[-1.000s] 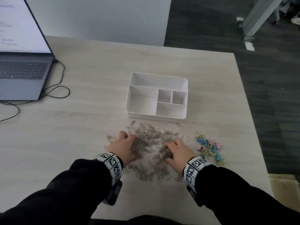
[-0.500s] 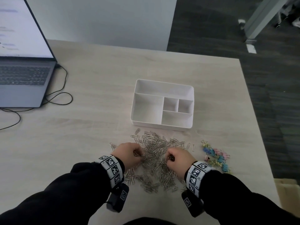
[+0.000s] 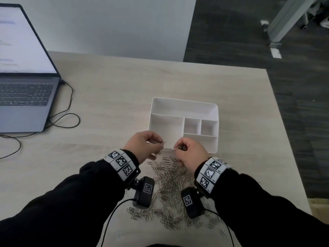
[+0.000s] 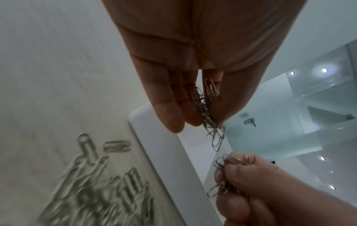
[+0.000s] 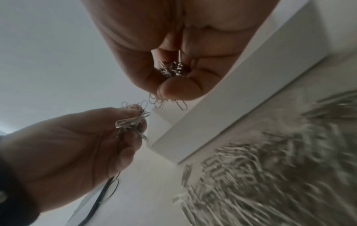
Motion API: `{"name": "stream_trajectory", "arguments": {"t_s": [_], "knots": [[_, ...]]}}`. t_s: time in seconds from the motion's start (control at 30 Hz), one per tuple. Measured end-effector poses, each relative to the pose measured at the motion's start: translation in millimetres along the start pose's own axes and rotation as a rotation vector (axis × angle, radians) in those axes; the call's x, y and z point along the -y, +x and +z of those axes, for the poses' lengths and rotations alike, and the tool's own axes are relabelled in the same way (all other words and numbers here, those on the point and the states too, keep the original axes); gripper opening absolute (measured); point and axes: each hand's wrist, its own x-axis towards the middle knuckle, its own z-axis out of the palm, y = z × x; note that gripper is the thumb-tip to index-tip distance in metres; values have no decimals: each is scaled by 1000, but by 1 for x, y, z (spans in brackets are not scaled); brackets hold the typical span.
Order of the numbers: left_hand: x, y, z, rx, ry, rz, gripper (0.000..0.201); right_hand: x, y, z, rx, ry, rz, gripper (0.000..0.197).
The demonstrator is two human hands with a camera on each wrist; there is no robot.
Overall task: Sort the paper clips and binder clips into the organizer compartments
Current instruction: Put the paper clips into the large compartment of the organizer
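A white organizer [image 3: 184, 104] with several compartments stands on the table, all of them bare inside. A heap of silver paper clips [image 3: 170, 177] lies just in front of it. My left hand [image 3: 144, 145] is raised at the organizer's near edge and pinches a bunch of paper clips [image 4: 207, 110] between thumb and fingers. My right hand [image 3: 190, 150] is beside it, gripping another bunch of paper clips [image 5: 172, 70] in curled fingers. Both hands hover over the front wall of the organizer [image 4: 154, 146]. The binder clips are hidden behind my right arm.
An open laptop [image 3: 23, 97] sits at the far left with a black cable [image 3: 65, 120] looping across the table. The table's right edge [image 3: 284, 139] drops to dark floor. Wrist cameras [image 3: 144, 191] hang below both wrists above the clip heap.
Both hands have closed on bunches of paper clips, lifted off the heap and moved forward to the organizer's near edge. The head view has tilted down.
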Motion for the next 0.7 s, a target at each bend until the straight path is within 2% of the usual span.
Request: {"name": "stream_trajectory", "arguments": {"t_s": [0.23,0.33,0.5,0.7], "knots": [[-18,37,3,-99,164,32,9,19,41,13,-30,8,24,12],[-19,44,6,-91,274,48,10,20,52,17,-39,-12,10,13],[-21,46,8,-41,441,71,23,21,59,21,-29,-115,-42,26],[-18,32,6,13,401,110,27,15,48,17,-9,-170,-91,33]]}}
